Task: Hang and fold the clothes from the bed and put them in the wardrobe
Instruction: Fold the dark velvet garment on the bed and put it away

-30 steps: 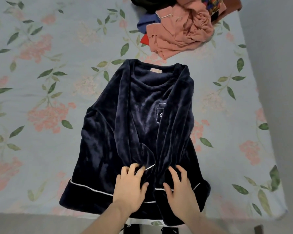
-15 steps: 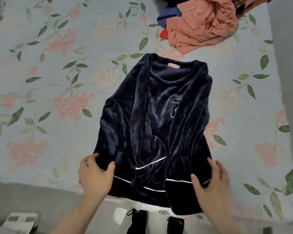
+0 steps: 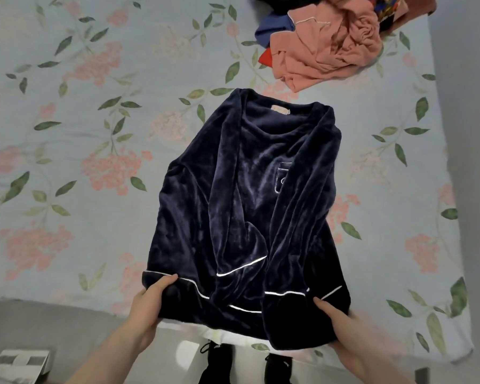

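Folding step: the person is judged to be midway through folding the navy velvet top (image 3: 255, 206), both sleeves already laid in over its front.
Garment position: flat on the floral bed sheet (image 3: 67, 134), collar away, hem overhanging the near edge of the bed.
Left hand (image 3: 147, 303): thumb on top, fingers curled under, pinching the left hem corner.
Right hand (image 3: 341, 322): thumb on top, fingers hidden beneath, gripping the right hem corner.
Next move: likely lifting the hem evenly toward the collar, keeping the sleeves from sliding out.
Remaining: the pile of clothes (image 3: 327, 42) waits at the far corner; no wardrobe is in view.
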Available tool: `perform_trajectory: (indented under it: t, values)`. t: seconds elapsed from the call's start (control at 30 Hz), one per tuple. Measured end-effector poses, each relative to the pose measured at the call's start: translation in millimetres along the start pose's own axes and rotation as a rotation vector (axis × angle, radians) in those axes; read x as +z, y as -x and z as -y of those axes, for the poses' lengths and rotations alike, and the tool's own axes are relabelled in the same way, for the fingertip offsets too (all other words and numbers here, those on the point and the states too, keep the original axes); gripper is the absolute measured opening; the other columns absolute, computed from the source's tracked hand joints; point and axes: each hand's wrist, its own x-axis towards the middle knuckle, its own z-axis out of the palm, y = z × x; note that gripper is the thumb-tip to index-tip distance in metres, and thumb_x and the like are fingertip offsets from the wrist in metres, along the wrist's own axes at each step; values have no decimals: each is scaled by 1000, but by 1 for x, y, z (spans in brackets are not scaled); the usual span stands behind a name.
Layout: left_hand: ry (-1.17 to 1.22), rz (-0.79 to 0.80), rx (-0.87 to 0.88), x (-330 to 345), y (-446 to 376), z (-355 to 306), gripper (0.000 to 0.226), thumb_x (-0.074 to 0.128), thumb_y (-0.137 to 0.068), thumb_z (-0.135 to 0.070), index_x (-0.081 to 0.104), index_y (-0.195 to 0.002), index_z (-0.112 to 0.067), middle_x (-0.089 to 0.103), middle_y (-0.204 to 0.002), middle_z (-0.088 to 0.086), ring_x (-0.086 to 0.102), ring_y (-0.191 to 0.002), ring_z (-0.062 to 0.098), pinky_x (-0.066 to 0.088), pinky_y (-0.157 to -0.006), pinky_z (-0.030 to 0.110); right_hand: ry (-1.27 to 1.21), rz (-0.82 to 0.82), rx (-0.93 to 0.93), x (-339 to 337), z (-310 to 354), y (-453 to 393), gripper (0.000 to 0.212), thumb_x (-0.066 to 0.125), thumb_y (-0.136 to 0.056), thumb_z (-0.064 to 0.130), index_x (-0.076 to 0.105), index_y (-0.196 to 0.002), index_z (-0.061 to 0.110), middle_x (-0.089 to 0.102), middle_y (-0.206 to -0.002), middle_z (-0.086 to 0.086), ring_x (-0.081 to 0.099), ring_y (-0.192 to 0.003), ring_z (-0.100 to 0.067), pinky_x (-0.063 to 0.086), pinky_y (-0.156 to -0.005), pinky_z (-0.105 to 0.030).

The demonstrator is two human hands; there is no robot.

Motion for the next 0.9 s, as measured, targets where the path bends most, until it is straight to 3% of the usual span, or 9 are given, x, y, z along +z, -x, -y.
perform_trajectory:
  t: [0.1, 0.23, 0.27, 0.37, 0.47, 0.6, 0.7, 0.8, 0.9]
  values:
    - [99, 72, 15, 5, 22, -22, 37, 78, -83, -35, 74, -111, -11, 79, -102, 12, 75, -88, 21, 53, -81, 35, -71, 8, 9, 9, 20, 15, 31, 77, -88, 9, 71, -119, 4, 80, -101, -14, 78, -93, -32, 58, -74, -37]
    - [237, 83, 108, 17, 44, -69, 25, 74, -88, -26, 71, -112, -17, 80, -102, 5, 77, -81, 11, 59, -65, 28, -170, 3, -91, 20, 64, 28, 30, 74, -92, 18, 72, -121, 9, 77, -115, -11, 72, -108, -28, 58, -85, -39]
    - [272, 83, 122, 19, 45, -83, 25, 73, -90, -24, 71, -114, -16, 79, -103, 4, 76, -82, 9, 60, -63, 26, -197, 4, -123, 24, 77, 31, 30, 72, -94, 20, 71, -123, 12, 75, -119, -7, 70, -111, -25, 59, -85, -36]
    - [396, 101, 176, 27, 40, -126, 18, 67, -97, -20, 70, -113, -11, 78, -104, 5, 77, -85, 10, 60, -63, 23, -304, 43, -206, 38, 119, 39, 14, 67, -98, 20, 72, -112, 19, 70, -112, 3, 66, -104, -8, 61, -64, -20]
    - [435, 116, 252, 45, 29, -174, 12, 61, -99, -11, 70, -103, -4, 79, -90, 10, 78, -78, 16, 59, -61, 20, -415, 52, -268, 56, 162, 39, 10, 68, -97, 15, 73, -104, 12, 72, -111, 1, 68, -111, -6, 60, -69, -16]
    - [415, 124, 249, 74, 3, -227, 13, 58, -98, -3, 68, -107, 0, 76, -101, 17, 78, -76, 19, 61, -63, 23, -467, -22, -317, 81, 208, 36, 19, 73, -95, 15, 74, -112, 5, 76, -113, -3, 78, -72, -9, 59, -59, -18]
    - [362, 74, 262, 88, -20, -257, 21, 61, -97, -9, 69, -115, -3, 78, -98, 14, 79, -77, 19, 61, -60, 24, -476, -95, -338, 96, 233, 23, 17, 74, -97, 15, 72, -112, 8, 74, -116, -6, 78, -68, -15, 59, -53, -21]
    - [295, 55, 325, 96, -38, -276, 33, 64, -98, -28, 62, -126, -10, 75, -113, 7, 77, -94, 19, 62, -64, 29, -393, -96, -390, 107, 250, 4, 31, 68, -100, 18, 65, -130, 8, 69, -129, -10, 77, -91, -21, 63, -68, -27]
    - [3, 62, 463, 100, -48, -271, 77, 72, -89, -47, 36, -156, -34, 60, -137, -13, 66, -115, 19, 60, -88, 33, -148, -131, -556, 109, 252, -7, 80, 71, -97, 28, 26, -162, 20, 61, -140, -6, 68, -112, -18, 55, -101, -37]
